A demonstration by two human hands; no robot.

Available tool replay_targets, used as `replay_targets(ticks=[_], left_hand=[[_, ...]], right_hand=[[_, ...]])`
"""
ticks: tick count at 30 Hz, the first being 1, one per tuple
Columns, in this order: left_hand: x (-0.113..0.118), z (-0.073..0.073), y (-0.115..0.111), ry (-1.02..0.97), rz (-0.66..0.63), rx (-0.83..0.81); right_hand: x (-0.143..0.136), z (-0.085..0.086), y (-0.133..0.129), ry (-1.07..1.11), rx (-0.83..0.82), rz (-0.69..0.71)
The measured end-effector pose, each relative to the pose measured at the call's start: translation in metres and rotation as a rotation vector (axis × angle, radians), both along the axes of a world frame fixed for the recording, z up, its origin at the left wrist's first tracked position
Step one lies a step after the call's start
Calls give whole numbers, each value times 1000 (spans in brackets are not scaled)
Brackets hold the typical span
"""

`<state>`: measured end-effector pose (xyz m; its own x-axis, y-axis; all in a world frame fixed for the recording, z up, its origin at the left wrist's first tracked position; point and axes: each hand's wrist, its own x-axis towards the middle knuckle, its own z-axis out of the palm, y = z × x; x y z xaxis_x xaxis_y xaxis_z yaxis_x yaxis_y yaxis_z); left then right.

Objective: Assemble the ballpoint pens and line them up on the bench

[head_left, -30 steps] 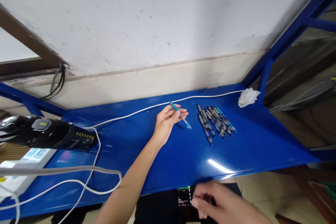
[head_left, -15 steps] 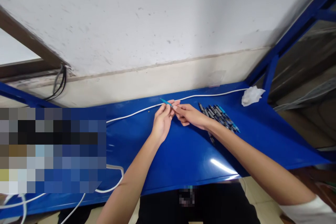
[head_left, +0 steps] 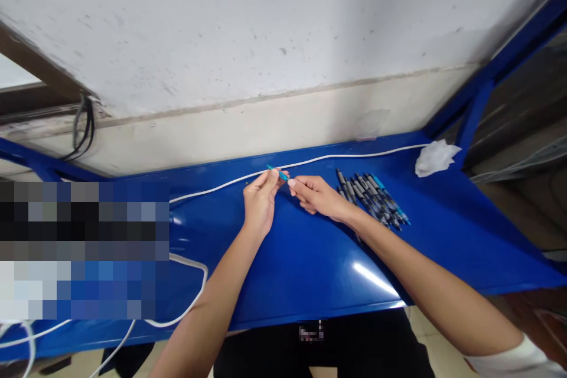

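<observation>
A teal pen point(head_left: 282, 175) is held in the air above the blue table point(head_left: 305, 271), slanting down to the right. My left hand point(head_left: 260, 204) is closed round its barrel, thumb on top. My right hand point(head_left: 319, 196) pinches the pen's right end between thumb and fingertips, its other fingers curled. Whether that end is a separate small part is too fine to make out. To the right of my right hand lies a pile of pens point(head_left: 370, 198), mostly dark and grey with a teal one at the far side; my right forearm partly covers its near edge.
A white cable point(head_left: 330, 157) runs along the back of the table to a crumpled white wrap point(head_left: 436, 158) at the right. More white cable loops point(head_left: 204, 280) lie at the left beside a blurred-out area. A blue frame post point(head_left: 476, 112) stands at the right.
My hands have drawn slightly apart, the left one moving left with the pen, so more of the pen shows between them. The whole view has shifted a little.
</observation>
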<state>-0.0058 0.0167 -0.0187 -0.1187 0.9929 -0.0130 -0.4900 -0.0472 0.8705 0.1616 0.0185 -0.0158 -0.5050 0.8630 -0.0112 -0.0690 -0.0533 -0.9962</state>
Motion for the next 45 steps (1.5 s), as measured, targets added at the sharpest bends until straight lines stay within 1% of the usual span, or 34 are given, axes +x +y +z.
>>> replay_targets(ticks=[2,3,5,8,10,14,17,22,25,28,30,32,36,41,45], left_hand=[[-1,0,1,33,50,3],[-2,0,1,31,54,9],[-2,3,0,-1,-1,14],[-1,7,-2,-30,-130,-4],[0,8,-4,-15,-145,0],[1,5,-3,0,-93,10],[1,3,-2,16,-99,1],[5,1,-3,51,-62,-8],[8,0,-5,59,-66,-26],[8,-1,-5,77,-45,-36],[8,-1,-5,92,-32,-49],[8,-2,-5,94,-31,-57],[6,-2,-3,70,-16,-59],[-2,3,2,42,43,-79],[-6,6,3,42,49,-76]], right_hand=[[4,1,1,-122,133,-27],[5,2,1,-167,199,-47],[8,3,3,-211,290,-82],[9,4,5,-223,346,-115],[10,3,6,-229,375,-133],[10,4,5,-250,409,-148],[12,3,4,-305,474,-138],[15,-3,4,-366,559,-148],[15,-5,2,-527,606,-173],[15,-2,1,-702,679,-201],[16,-1,1,-771,727,-196],[17,0,2,-790,756,-195],[19,0,2,-753,762,-200],[23,5,2,-807,811,-289],[25,10,5,-853,879,-293]])
